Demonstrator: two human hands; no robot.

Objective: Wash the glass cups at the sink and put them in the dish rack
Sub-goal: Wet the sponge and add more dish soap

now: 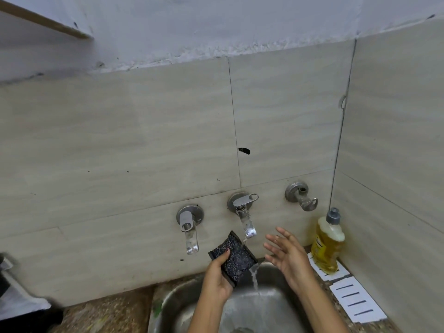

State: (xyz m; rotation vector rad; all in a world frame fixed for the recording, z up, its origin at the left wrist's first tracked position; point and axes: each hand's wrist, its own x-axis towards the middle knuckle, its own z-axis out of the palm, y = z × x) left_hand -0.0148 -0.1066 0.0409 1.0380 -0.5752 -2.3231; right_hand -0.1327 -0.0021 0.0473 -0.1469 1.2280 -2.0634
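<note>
The steel sink (173, 306) sits at the bottom of the view, sunk into a speckled stone counter (108, 316) against a tiled wall. Both forearms rise from the lower edge over the basin.

The left hand (216, 280) is raised with its wrist bent back. Its grip is closed round a dark, glittery scrub sponge (236, 259): the thumb lies across the sponge's face and the fingers are hidden behind it. The sponge is held tilted, its upper corner just beside the spout of the middle tap (247, 224). A thin stream of water (255, 278) runs off the sponge's lower right edge into the basin.

The right hand (288, 258) hovers to the right of that tap, palm turned toward the sponge, fingers straight and spread, pointing up at the wall. Its grip is released and it touches nothing.

A second tap (189, 231) hangs to the left. A yellow dish soap bottle (328, 246) stands on a white slotted tray (358, 301) at the sink's right.
</note>
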